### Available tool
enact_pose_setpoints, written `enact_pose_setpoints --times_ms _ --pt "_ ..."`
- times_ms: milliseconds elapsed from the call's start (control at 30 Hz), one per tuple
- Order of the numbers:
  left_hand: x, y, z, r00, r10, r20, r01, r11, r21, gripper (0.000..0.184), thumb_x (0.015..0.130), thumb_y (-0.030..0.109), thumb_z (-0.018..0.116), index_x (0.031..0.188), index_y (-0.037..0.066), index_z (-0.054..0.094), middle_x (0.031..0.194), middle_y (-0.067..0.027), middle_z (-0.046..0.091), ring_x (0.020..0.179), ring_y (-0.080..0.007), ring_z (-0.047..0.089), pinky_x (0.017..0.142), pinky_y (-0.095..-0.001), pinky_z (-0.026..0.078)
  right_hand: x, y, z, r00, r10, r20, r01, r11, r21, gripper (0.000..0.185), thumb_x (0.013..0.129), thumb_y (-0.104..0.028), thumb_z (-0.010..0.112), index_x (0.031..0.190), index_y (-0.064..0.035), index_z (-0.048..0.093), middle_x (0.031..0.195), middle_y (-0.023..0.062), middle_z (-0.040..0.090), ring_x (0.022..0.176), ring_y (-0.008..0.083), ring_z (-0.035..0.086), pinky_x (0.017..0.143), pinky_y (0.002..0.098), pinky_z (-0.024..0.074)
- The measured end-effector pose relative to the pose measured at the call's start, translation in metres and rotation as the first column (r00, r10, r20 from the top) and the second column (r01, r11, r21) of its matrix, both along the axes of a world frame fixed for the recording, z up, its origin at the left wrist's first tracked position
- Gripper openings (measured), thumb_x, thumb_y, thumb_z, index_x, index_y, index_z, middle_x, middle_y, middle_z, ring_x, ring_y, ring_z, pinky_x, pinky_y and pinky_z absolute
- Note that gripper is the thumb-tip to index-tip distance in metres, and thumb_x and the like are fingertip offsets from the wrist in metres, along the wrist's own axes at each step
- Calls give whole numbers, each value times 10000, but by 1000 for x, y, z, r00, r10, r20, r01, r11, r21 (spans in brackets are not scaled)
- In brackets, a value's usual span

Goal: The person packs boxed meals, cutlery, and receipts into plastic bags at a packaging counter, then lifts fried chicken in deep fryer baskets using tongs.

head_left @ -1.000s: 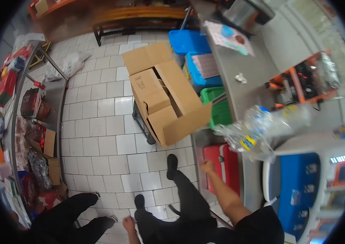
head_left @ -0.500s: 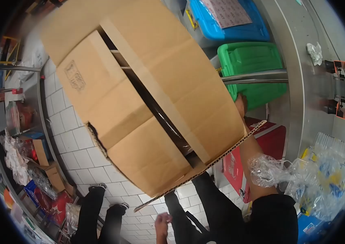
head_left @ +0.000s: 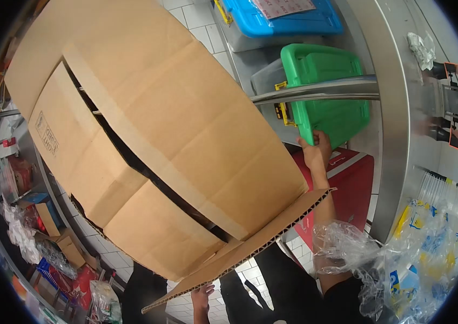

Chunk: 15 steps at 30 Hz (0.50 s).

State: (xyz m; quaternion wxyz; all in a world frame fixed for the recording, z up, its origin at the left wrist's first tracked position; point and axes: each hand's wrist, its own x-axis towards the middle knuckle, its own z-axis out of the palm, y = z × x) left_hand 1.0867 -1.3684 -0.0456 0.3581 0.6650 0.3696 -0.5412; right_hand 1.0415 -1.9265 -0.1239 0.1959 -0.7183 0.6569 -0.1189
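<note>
My right hand (head_left: 318, 150) grips the near edge of a green lid (head_left: 329, 100), fingers curled at its corner. That lid belongs to a clear storage box (head_left: 269, 78) with yellow latches. A large cardboard box (head_left: 202, 119) fills the middle of the view, tilted. Its top flaps leave a narrow dark gap, and one end flap (head_left: 250, 251) sticks out towards me. Just below that flap, my left hand (head_left: 202, 296) has its fingers apart and holds nothing I can see. What supports the cardboard box is hidden.
A metal rail (head_left: 321, 90) crosses in front of the green-lidded box. A blue-lidded box (head_left: 285, 16) stands beyond it, and a red case (head_left: 348, 186) lies below. Plastic-wrapped goods (head_left: 423, 259) are at right. Another person's dark-clothed legs (head_left: 145, 291) show at lower left.
The cardboard box has shifted left in view, uncovering more of the green-lidded box and my right hand. My left hand has moved slightly left, nearer the flap, and its fingers have spread.
</note>
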Motion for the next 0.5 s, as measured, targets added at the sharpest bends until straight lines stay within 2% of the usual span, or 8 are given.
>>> enact_pose_setpoints --times_ms 33,100,167,233,300,367,433,500 --pt "-4 6 -2 1000 -3 -2 3 1000 3 292 906 236 587 1073 -1 555 989 -168 632 891 -274 637 781 -373 511 -5 3 0 998 -52 28 52 998 22 402 666 -183 806 990 -11 642 971 121 599 886 257 601 777 375 481" --pt "-8 10 -6 999 31 21 -31 999 21 299 903 237 592 1079 -1 554 987 -169 631 897 -274 635 783 -368 511 -15 10 7 998 -67 7 67 998 7 405 668 -174 809 1000 -11 643 968 113 600 868 249 602 770 368 483" --pt "-2 6 -6 1000 -6 6 6 1000 10 306 903 242 595 1079 -4 554 987 -170 630 896 -274 635 782 -367 511 -23 15 17 996 -84 -19 83 996 -9 409 670 -166 812 1010 -11 645 965 104 601 850 241 603 763 362 484" --pt "2 8 -6 999 -43 -14 43 999 -2 313 903 247 598 1080 -7 553 988 -171 629 894 -274 635 782 -367 512 -32 18 26 998 -23 53 26 998 -58 411 691 -161 806 1042 -16 648 948 87 585 812 234 600 747 359 487" --pt "4 6 -10 997 -39 68 42 999 -33 324 902 259 602 1074 -11 551 993 -175 628 894 -274 633 786 -371 513 -37 19 39 998 -24 53 28 996 -83 403 707 -158 800 1051 -15 645 950 81 580 818 223 605 746 354 488" --pt "19 -21 -5 998 -50 46 52 998 -45 327 904 262 600 1076 -12 550 995 -177 627 895 -273 633 789 -371 513 -43 17 53 998 -25 49 30 994 -107 395 724 -155 794 1060 -14 642 953 74 575 824 212 609 746 349 489" --pt "30 -42 -2 997 -66 34 69 995 -66 327 909 273 595 1072 -6 549 997 -177 626 895 -266 632 797 -371 512 -46 13 67 934 -149 325 181 981 -69 380 749 -165 789 1059 -8 634 958 58 567 843 184 603 750 330 488" --pt "30 -47 -4 998 -61 25 63 995 -79 326 910 277 597 1066 -5 550 996 -175 627 893 -264 633 797 -370 514 -40 11 83 925 -140 352 179 981 -81 378 754 -164 788 1060 -7 630 971 56 569 853 177 600 750 322 488"
